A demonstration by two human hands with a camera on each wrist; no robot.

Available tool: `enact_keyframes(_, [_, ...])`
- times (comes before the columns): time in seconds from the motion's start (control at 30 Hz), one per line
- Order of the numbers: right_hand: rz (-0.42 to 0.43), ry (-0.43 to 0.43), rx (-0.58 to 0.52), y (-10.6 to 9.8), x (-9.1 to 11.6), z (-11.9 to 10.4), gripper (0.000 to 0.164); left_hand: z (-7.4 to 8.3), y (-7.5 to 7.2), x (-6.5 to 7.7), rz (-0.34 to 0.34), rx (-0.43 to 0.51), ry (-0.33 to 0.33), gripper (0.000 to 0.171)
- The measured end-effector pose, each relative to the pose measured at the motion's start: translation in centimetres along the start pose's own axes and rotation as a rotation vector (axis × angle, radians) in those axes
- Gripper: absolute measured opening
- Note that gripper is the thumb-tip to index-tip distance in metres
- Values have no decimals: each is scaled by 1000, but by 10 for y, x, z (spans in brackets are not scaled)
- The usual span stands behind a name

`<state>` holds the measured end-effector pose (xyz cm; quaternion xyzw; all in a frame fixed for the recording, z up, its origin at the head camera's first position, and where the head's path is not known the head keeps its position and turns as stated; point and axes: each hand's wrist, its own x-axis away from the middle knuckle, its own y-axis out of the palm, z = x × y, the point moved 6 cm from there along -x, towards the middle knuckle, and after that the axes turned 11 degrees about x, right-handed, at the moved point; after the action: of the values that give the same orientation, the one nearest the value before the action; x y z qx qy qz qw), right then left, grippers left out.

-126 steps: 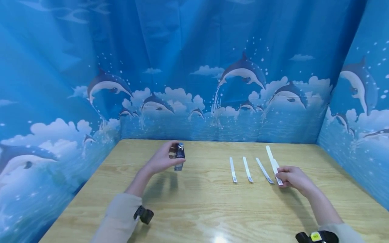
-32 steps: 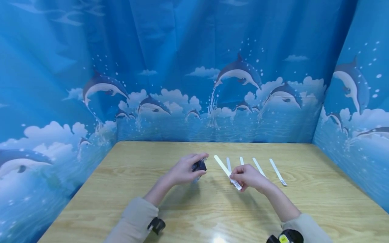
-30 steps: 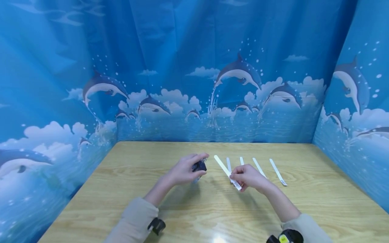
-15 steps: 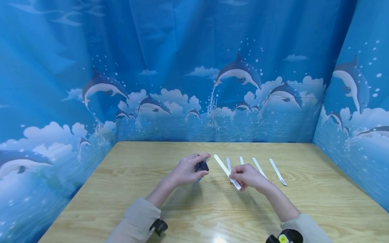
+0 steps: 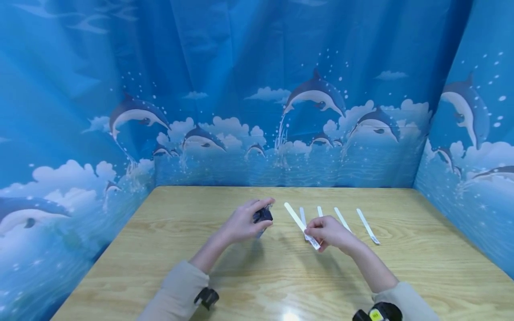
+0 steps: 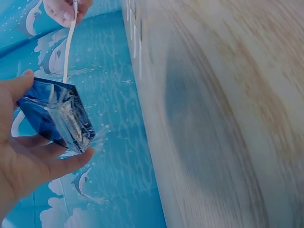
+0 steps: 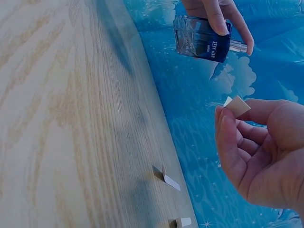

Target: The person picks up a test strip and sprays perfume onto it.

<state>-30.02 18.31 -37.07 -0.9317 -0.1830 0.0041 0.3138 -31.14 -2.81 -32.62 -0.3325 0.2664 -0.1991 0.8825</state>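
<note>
A glossy glass bottle [image 7: 197, 40] was held between the left fingers [image 6: 71, 164], a matt paper strip [image 5: 296, 217] between the right fingers [image 7: 229, 140]; below them, a smooth wood-grained tabletop [image 5: 257, 276] was shown.

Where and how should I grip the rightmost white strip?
Pinch the rightmost white strip by its printed near end, probably coming from the near right: that end appears bent up off the table, and the next strip lies to its left.
</note>
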Motion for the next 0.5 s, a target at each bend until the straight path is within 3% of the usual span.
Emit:
enact_keyframes(0.27, [-1,-10,-4,-1,2,-2,21,0,-1,1,4,-4,19,56])
enact_keyframes(0.5, [-8,-24,-6,-3,4,-5,22,5,-2,1,16,-28,96,55])
